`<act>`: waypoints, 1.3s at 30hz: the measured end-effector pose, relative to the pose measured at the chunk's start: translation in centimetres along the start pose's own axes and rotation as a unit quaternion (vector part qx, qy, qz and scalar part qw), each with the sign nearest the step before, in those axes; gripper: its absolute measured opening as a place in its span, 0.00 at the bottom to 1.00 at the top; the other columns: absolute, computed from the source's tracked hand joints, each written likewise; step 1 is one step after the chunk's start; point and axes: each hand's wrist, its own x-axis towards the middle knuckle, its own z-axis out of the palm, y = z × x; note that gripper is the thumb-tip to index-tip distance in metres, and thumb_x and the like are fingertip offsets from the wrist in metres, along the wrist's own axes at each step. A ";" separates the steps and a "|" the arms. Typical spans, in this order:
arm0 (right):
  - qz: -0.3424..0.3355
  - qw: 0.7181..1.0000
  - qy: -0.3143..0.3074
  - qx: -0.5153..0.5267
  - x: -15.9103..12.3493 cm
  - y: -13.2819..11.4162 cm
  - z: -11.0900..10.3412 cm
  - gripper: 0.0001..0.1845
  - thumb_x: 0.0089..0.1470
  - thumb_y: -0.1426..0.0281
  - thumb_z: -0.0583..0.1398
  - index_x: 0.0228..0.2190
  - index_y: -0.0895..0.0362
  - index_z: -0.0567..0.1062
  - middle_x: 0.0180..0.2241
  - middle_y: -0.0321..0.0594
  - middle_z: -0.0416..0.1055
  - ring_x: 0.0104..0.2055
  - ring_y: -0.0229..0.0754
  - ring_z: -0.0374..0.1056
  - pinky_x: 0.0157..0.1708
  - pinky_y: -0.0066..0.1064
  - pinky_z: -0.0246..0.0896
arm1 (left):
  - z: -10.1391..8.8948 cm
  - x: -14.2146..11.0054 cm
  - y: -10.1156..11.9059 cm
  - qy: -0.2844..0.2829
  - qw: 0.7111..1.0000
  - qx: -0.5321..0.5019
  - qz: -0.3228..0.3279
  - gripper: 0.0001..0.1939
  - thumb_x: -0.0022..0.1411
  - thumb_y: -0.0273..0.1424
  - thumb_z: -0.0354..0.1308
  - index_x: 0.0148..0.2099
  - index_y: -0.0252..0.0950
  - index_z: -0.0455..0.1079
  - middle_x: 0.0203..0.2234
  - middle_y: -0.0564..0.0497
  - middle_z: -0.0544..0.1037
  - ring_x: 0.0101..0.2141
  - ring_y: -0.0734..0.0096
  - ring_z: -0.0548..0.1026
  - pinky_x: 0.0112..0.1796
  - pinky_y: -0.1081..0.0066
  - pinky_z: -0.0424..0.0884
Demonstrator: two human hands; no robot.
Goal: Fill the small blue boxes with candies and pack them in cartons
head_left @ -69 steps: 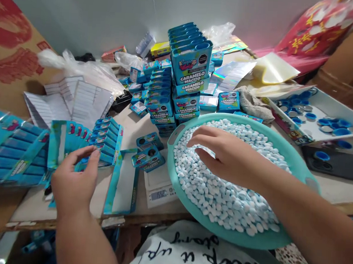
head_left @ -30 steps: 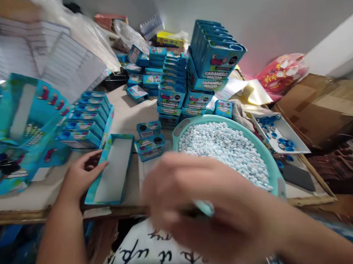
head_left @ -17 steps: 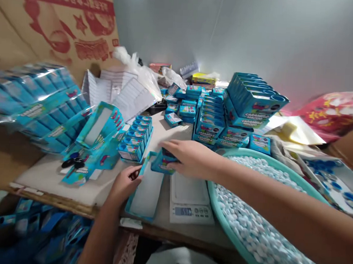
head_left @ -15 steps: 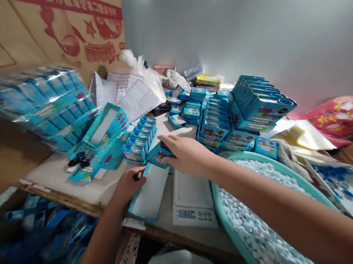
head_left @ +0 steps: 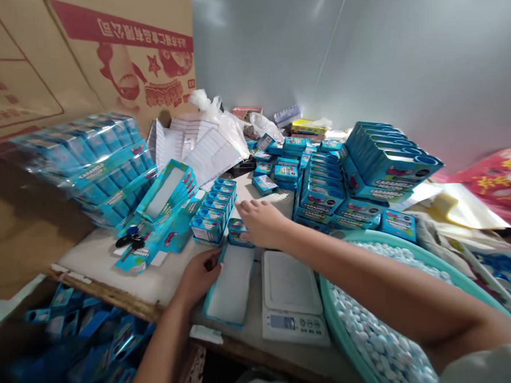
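My left hand (head_left: pixel 199 277) is at the left edge of a shallow blue cardboard tray (head_left: pixel 231 287) with a bare white inside, thumb and fingers closed on its rim. Just beyond the tray, my right hand (head_left: pixel 262 223) reaches over a blue candy box (head_left: pixel 239 232), fingers across the top and thumb at the front side. Part of that box is hidden by the hand. A row of small blue candy boxes (head_left: pixel 214 212) stands to its left. Right of the tray sits a white digital scale (head_left: pixel 293 290) with nothing on its plate.
A turquoise basin (head_left: pixel 325 298) of white wrapped candies stands at the right. Stacked blue display boxes (head_left: pixel 389 164) rise behind it. On the left are plastic-wrapped boxes (head_left: pixel 98 166), keys (head_left: pixel 131 239) and a large carton (head_left: pixel 129 53). More blue boxes (head_left: pixel 89 331) lie below the table edge.
The camera view has shifted, so everything appears further right and slightly lower. The blue box under my right hand has gone from tilted to more level, beside the row. My left hand stays at the tray.
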 end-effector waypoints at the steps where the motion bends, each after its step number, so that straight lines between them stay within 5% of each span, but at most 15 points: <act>1: 0.013 1.000 -0.012 -0.002 -0.7 1.0 -0.3 0.39 0.61 0.62 0.63 0.66 0.67 0.60 0.63 0.64 0.66 0.63 0.62 0.66 0.56 0.49 0.65 | -0.1 0.1 0.0 0.001 1.000 0.002 0.001 0.25 0.58 0.40 0.60 0.54 0.33 0.79 0.23 0.56 0.69 0.27 0.69 0.69 0.30 0.70 0.64; 5: 0.047 0.992 -0.114 0.000 -3.6 4.8 0.4 0.33 0.48 0.64 0.72 0.54 0.64 0.75 0.48 0.56 0.79 0.45 0.56 0.77 0.39 0.37 0.70 | -0.3 0.3 0.0 0.007 1.000 0.016 0.004 0.24 0.57 0.41 0.61 0.51 0.33 0.80 0.24 0.55 0.71 0.27 0.66 0.70 0.30 0.69 0.66; 10: 0.067 0.990 -0.122 0.008 -6.3 6.3 -0.9 0.26 0.57 0.64 0.66 0.55 0.60 0.74 0.47 0.51 0.80 0.44 0.53 0.77 0.34 0.34 0.66 | -0.4 0.5 0.0 0.018 0.999 0.029 0.004 0.25 0.56 0.43 0.62 0.51 0.33 0.80 0.24 0.54 0.74 0.28 0.64 0.73 0.32 0.68 0.68; 15: 0.073 0.993 -0.080 0.038 -9.7 4.9 -5.9 0.25 0.56 0.58 0.65 0.52 0.58 0.75 0.40 0.48 0.81 0.37 0.51 0.77 0.31 0.33 0.64 | -0.6 0.7 0.1 0.026 0.999 0.042 0.006 0.28 0.55 0.46 0.62 0.51 0.33 0.80 0.24 0.53 0.76 0.29 0.63 0.74 0.32 0.67 0.69; 19: 0.037 0.991 -0.126 0.025 -11.3 1.8 -4.2 0.18 0.50 0.66 0.69 0.43 0.58 0.78 0.34 0.45 0.80 0.33 0.49 0.77 0.28 0.33 0.66 | -0.7 0.9 0.0 0.031 0.998 0.056 0.007 0.28 0.54 0.48 0.62 0.50 0.33 0.80 0.24 0.52 0.76 0.29 0.62 0.74 0.31 0.67 0.70; 22: 0.052 0.993 -0.099 0.034 -12.2 0.4 -2.5 0.19 0.52 0.70 0.69 0.46 0.59 0.77 0.40 0.46 0.81 0.39 0.51 0.78 0.33 0.35 0.71 | -0.6 0.1 0.4 0.063 0.996 0.066 0.022 0.26 0.56 0.49 0.62 0.47 0.34 0.80 0.25 0.52 0.76 0.28 0.63 0.74 0.32 0.67 0.72; 26: 0.073 0.994 -0.050 0.062 -16.1 1.8 -3.9 0.29 0.55 0.54 0.69 0.51 0.59 0.75 0.49 0.49 0.79 0.46 0.55 0.77 0.41 0.41 0.74 | -0.8 -1.4 4.2 0.222 0.954 0.127 0.156 0.16 0.63 0.44 0.59 0.44 0.39 0.78 0.29 0.49 0.76 0.31 0.63 0.75 0.37 0.66 0.73; 28: 0.111 0.990 0.020 0.083 -19.7 3.7 -4.7 0.30 0.61 0.53 0.63 0.57 0.59 0.73 0.56 0.53 0.75 0.53 0.57 0.75 0.49 0.45 0.73 | -1.0 -0.2 8.1 0.226 0.929 0.169 0.238 0.13 0.65 0.41 0.57 0.44 0.40 0.78 0.31 0.48 0.78 0.33 0.62 0.76 0.40 0.66 0.73; 30: 0.176 0.976 0.087 0.092 -23.8 6.0 -4.7 0.27 0.65 0.54 0.58 0.59 0.57 0.72 0.60 0.54 0.71 0.57 0.58 0.73 0.53 0.49 0.71 | -0.8 3.3 13.0 0.150 0.924 0.221 0.274 0.13 0.67 0.40 0.55 0.44 0.41 0.78 0.37 0.47 0.81 0.38 0.60 0.79 0.44 0.65 0.73; 33: 0.290 0.946 0.118 0.088 -29.4 9.6 -2.3 0.24 0.66 0.53 0.56 0.54 0.54 0.77 0.59 0.56 0.72 0.56 0.61 0.73 0.54 0.54 0.70 | 0.8 12.6 20.4 0.012 0.917 0.351 0.187 0.16 0.69 0.39 0.53 0.53 0.43 0.76 0.40 0.48 0.82 0.40 0.59 0.80 0.40 0.65 0.73; 36: 0.403 0.897 0.150 0.101 -33.1 13.0 2.3 0.21 0.68 0.58 0.51 0.46 0.51 0.82 0.57 0.60 0.73 0.54 0.61 0.74 0.55 0.52 0.68 | 4.4 23.6 26.1 -0.023 0.897 0.397 0.192 0.13 0.71 0.37 0.56 0.50 0.38 0.77 0.45 0.44 0.81 0.46 0.57 0.79 0.47 0.62 0.74; 39: 0.488 0.836 0.213 0.135 -35.3 16.0 8.2 0.17 0.62 0.53 0.56 0.40 0.44 0.83 0.50 0.56 0.78 0.53 0.64 0.76 0.53 0.55 0.69 | 9.0 32.1 28.9 -0.042 0.873 0.439 0.205 0.19 0.71 0.40 0.60 0.59 0.35 0.71 0.54 0.43 0.76 0.50 0.59 0.77 0.50 0.54 0.77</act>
